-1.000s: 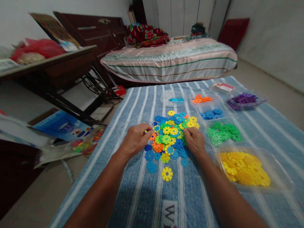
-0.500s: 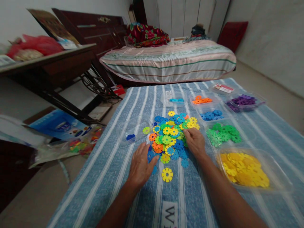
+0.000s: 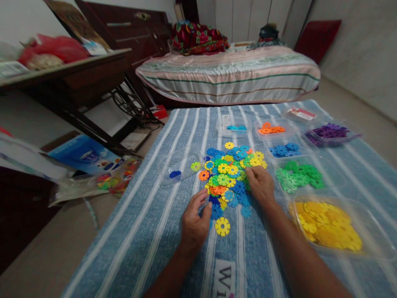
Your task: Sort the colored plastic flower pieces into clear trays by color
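A mixed pile of flower-shaped plastic discs [image 3: 228, 174] in yellow, blue, green and orange lies on the striped cloth. My left hand [image 3: 197, 219] is at the pile's near left edge, thumb and fingers apart, beside some dark blue discs [image 3: 216, 210] and orange ones [image 3: 218, 190]. At the right side of the pile, my right hand [image 3: 262, 186] has its fingers curled together, its tips by the yellow and green discs. Whatever it may pinch is hidden. One yellow disc [image 3: 222, 227] lies apart at the front.
Clear tubs on the right hold yellow discs [image 3: 328, 223], green discs [image 3: 299, 176], blue discs [image 3: 283, 150] and purple discs [image 3: 330, 131]. Farther back are orange discs [image 3: 271, 128] and light blue discs [image 3: 236, 128]. Left of the pile, another tub [image 3: 166, 165] holds a few dark blue discs.
My left hand has turned more upright, its fingers drawn closer to the pile. Discs beside it have shifted, baring dark blue ones. My right hand stays at the pile's right side. The view has swung slightly.
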### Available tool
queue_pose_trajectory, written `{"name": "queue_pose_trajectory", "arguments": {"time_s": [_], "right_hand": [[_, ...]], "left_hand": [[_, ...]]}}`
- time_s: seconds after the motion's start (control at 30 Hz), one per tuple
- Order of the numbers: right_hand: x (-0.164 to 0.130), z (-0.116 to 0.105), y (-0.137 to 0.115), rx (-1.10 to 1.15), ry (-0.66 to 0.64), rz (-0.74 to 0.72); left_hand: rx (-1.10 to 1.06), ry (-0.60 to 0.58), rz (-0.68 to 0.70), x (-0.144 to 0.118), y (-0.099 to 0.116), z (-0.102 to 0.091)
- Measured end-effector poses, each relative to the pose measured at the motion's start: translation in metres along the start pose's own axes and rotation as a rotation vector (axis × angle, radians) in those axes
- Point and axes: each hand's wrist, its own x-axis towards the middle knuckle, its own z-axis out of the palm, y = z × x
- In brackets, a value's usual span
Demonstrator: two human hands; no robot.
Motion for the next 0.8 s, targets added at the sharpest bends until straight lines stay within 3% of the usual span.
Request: {"name": "queue_pose_trajectory", "arguments": {"time_s": [0.33,0.67,0.8], "right_hand": [[-0.001,0.0,0.002,-0.026,-0.002,-0.005],[-0.001,0.001,0.004,-0.029,-0.013,-0.002],[0.0,0.002,0.005,-0.033,-0.018,-0.002]], "left_hand": [[0.268,-0.062,0.262,-0.007,0.007,-0.004],[0.38,-0.449,0.327,-0.014,0.018,-0.018],[0.37,-0.489,0.332,-0.015,0.017,-0.017]]}}
